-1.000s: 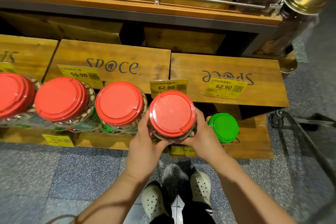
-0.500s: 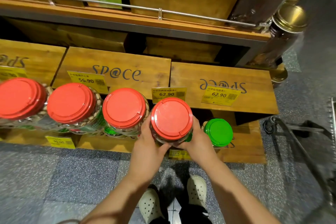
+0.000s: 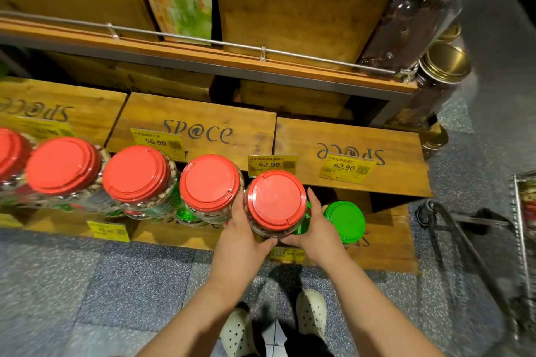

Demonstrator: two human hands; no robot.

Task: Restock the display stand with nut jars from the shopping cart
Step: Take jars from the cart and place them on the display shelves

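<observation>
A clear nut jar with a red lid [image 3: 275,200] stands at the right end of a row of red-lidded jars [image 3: 136,172] on the wooden display stand [image 3: 385,243]. My left hand [image 3: 240,233] grips its left side and my right hand [image 3: 316,229] grips its right side. It touches the neighbouring red-lidded jar [image 3: 210,181]. A smaller green-lidded jar [image 3: 345,220] sits just right of my right hand. The shopping cart [image 3: 522,229] shows at the right edge.
Wooden crates marked SP@CE [image 3: 200,127] with yellow price tags [image 3: 345,168] stand behind the jars. A shelf with a wire rail [image 3: 261,51] runs above. Tall gold-lidded jars [image 3: 435,75] stand at the upper right. My feet [image 3: 310,316] are on the speckled floor.
The view has shifted left and up, showing more red-lidded jars. Both hands keep hold of the jar, which now sits closer against the neighbouring jar.
</observation>
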